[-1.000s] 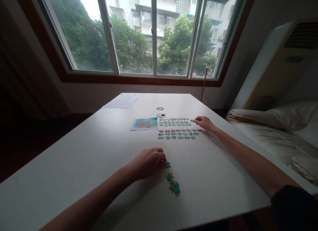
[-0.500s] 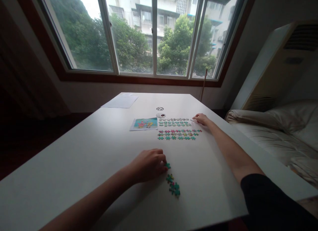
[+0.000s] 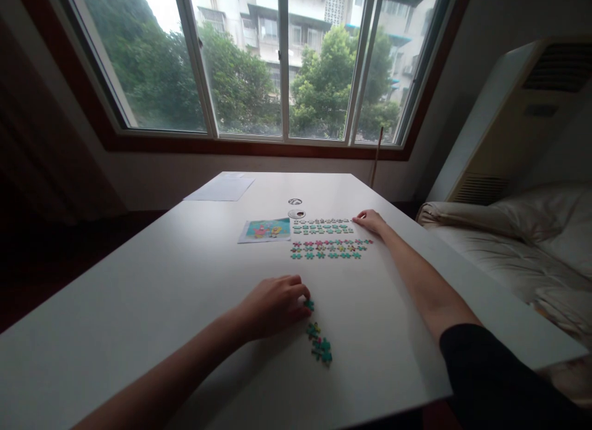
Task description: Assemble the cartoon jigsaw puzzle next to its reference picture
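My left hand [image 3: 277, 303] rests low over the white table with its thumb and fingers closed on a green jigsaw piece [image 3: 309, 305]. Just nearer to me lie a green and yellow piece [image 3: 313, 330] and a small cluster of green pieces [image 3: 322, 350]. Farther off, my right hand [image 3: 371, 223] is at the right end of the farthest row of jigsaw pieces [image 3: 324, 221]. Its fingertips are pinched together on a jigsaw piece, mostly hidden by them. More rows of colourful pieces [image 3: 328, 249] lie below it on the table.
A picture card [image 3: 264, 230] with cartoon figures lies left of the rows. Two round flat items, one a white disc [image 3: 296, 214], are behind them. Paper sheets [image 3: 219, 188] lie at the table's far left. A sofa [image 3: 499, 232] stands to the right, beyond the table edge [image 3: 518, 319].
My right hand has moved slightly left, its fingertips closer to the end of the farthest row. The left hand stays on its green piece. The whole view has shifted a little.
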Demonstrator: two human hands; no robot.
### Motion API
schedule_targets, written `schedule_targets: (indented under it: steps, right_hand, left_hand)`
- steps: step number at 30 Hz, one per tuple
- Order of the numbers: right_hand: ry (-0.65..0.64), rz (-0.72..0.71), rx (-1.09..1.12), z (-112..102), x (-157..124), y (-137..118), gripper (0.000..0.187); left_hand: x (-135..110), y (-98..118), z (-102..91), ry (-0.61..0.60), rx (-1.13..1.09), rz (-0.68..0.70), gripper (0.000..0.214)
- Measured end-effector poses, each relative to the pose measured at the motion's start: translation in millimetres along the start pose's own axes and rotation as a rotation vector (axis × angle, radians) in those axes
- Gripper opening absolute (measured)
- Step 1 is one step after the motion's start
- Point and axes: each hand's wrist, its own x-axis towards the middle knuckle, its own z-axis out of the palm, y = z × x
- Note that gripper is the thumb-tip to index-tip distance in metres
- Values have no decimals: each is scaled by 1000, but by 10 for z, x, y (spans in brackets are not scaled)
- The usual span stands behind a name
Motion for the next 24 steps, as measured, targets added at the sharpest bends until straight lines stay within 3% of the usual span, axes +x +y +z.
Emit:
schedule_targets:
  steps: [8, 15, 19, 24]
  right_hand:
    - [-10, 11, 42, -3, -3, -38, 35]
    - [52, -31, 15, -126, -178, -189, 33]
    - [96, -175, -6, -229, -447, -391, 26]
    - [33, -412, 20, -254, -1056, -756, 21]
  left_hand:
    - [24, -2, 38, -5, -82, 23, 15]
    - [30, -13, 16, -8, -60, 113, 15]
    - [45, -6, 23, -4, -37, 132, 12]
    - [69, 46, 40, -16, 167, 159, 16]
